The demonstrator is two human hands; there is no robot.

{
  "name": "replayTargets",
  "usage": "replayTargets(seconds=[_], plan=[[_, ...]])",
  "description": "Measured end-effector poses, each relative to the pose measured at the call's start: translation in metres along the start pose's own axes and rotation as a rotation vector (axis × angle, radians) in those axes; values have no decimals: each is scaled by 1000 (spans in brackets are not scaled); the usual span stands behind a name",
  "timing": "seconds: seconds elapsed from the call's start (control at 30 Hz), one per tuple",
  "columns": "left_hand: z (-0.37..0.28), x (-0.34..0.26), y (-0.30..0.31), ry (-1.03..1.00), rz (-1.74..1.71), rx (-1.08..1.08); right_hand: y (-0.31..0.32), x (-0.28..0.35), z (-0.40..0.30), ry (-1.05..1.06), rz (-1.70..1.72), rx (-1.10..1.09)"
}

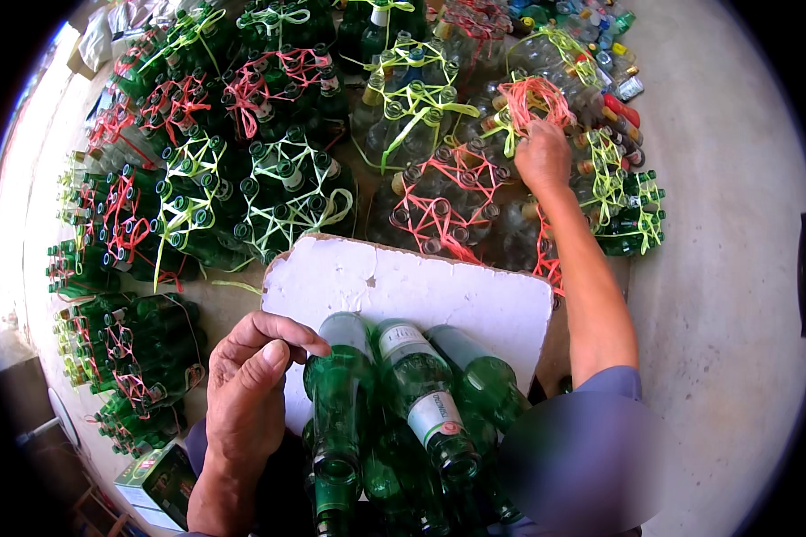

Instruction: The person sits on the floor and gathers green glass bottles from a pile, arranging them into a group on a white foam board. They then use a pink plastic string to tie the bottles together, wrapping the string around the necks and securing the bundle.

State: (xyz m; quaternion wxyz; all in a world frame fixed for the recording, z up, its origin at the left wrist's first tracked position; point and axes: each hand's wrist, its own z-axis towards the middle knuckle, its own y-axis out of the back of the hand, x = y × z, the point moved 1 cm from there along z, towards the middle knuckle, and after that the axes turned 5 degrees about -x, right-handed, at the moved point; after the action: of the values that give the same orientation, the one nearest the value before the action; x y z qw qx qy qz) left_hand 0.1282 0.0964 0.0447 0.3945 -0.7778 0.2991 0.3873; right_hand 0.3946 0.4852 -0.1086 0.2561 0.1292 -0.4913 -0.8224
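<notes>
Several green glass bottles (339, 396) lie with their necks towards me, their bases on a white board (416, 275) with chipped edges. My left hand (255, 382) is beside the leftmost bottle, its thumb and forefinger a little apart near that bottle's base; whether the forefinger touches the glass I cannot tell. My right arm reaches forward past the board. At its end, my right hand (544, 158) is at a bundle of loose pink plastic twine (534, 101), which lies on top of tied bottles; its curled fingertips are partly hidden, and they seem to pinch the strands.
Bundles of green bottles tied with light green twine (295, 194) stand ahead and to the left. Clear glass bottles bound with pink twine (443, 194) stand just beyond the board. Loose plastic bottles (598, 40) lie at the back right. A green carton (158, 486) sits at the lower left.
</notes>
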Motion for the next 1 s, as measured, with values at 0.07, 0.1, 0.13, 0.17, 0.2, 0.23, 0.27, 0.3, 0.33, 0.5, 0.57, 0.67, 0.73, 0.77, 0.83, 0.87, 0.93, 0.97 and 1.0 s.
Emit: replayTargets(seconds=[0.07,0.1,0.13,0.17,0.2,0.23,0.27,0.3,0.33,0.5,0.57,0.67,0.73,0.77,0.83,0.87,0.93,0.97,1.0], plan=[[0,0,-1,32,-41,-27,3,-3,6,21,-17,-100],[0,0,-2,48,-60,-38,0,-8,7,-3,-15,-42],[0,-1,-3,57,-65,-44,-4,-13,9,-27,-13,17],[0,-1,-3,65,-70,-50,-8,-17,10,-51,-11,76],[0,-1,-3,73,-74,-58,-7,-14,12,-153,50,222],[0,0,-2,72,-81,-46,-11,-15,12,-155,42,222],[0,0,-1,72,-88,-34,-14,-15,11,-156,34,223],[0,0,-1,71,-96,-22,-15,-12,12,-156,26,223],[0,1,-1,73,-99,-32,-16,-10,13,-190,43,236],[1,0,-2,91,-128,-66,-26,-10,21,-413,120,297],[1,1,-1,99,-130,-70,-30,-18,21,-438,304,286],[2,2,0,110,-133,-77,-39,-36,21,-420,527,298],[3,2,0,120,-137,-81,-44,-46,21,-350,563,296],[4,2,0,126,-142,-84,-47,-51,20,-293,533,286],[3,2,0,128,-145,-97,-44,-40,23,-339,428,303],[2,2,-1,126,-144,-99,-40,-31,25,-443,345,325],[2,2,-1,120,-140,-101,-33,-16,24,-480,181,349],[2,2,0,116,-135,-104,-32,-11,22,-412,104,352],[1,2,0,115,-129,-105,-31,-8,20,-347,25,355]])
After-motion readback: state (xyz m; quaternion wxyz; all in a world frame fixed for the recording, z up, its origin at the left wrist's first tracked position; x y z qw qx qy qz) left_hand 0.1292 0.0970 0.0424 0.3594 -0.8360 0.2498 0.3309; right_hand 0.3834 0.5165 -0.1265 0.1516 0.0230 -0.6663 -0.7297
